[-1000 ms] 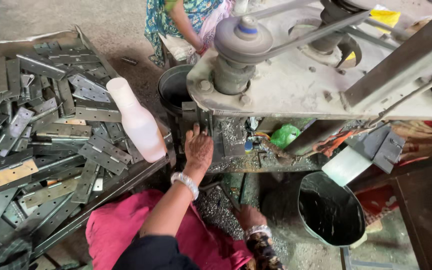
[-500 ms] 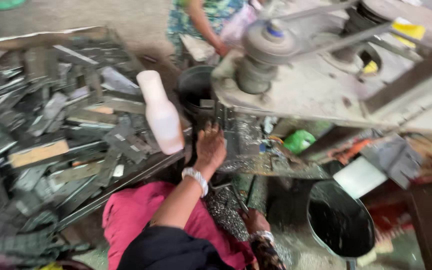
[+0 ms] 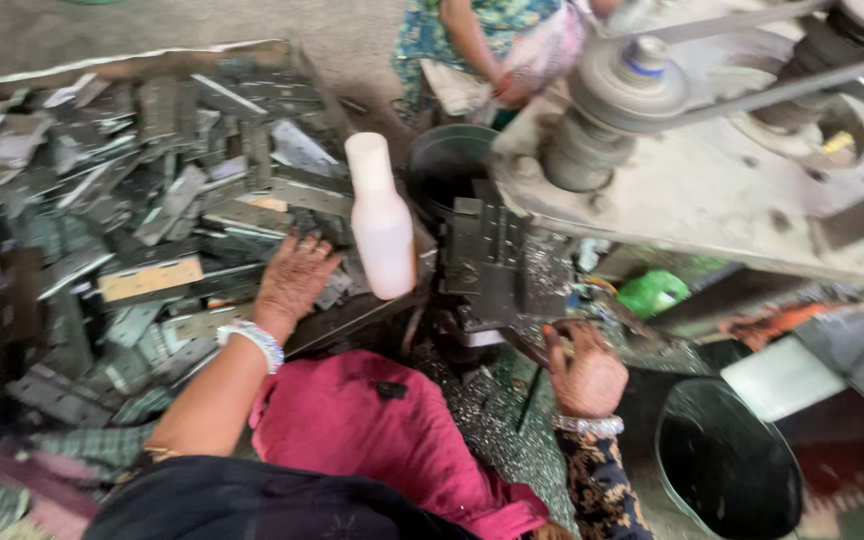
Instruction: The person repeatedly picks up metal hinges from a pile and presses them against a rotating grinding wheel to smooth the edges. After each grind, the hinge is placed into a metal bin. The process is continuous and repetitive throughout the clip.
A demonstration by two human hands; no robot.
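Metal plates [image 3: 152, 230]: heaped in a grey pile across the left of the frame, blurred.
Left hand [image 3: 292, 280]: lay palm down on the pile at centre left, fingers spread, gripping nothing that showed.
Right hand [image 3: 587, 375]: lower centre right, fingers loosely curled at the press die block [image 3: 487, 265]; whether it held anything could not be told.
White bottle [image 3: 380, 220]: upright, just right of the left hand.
Black bucket [image 3: 727, 465]: lower right of the frame.
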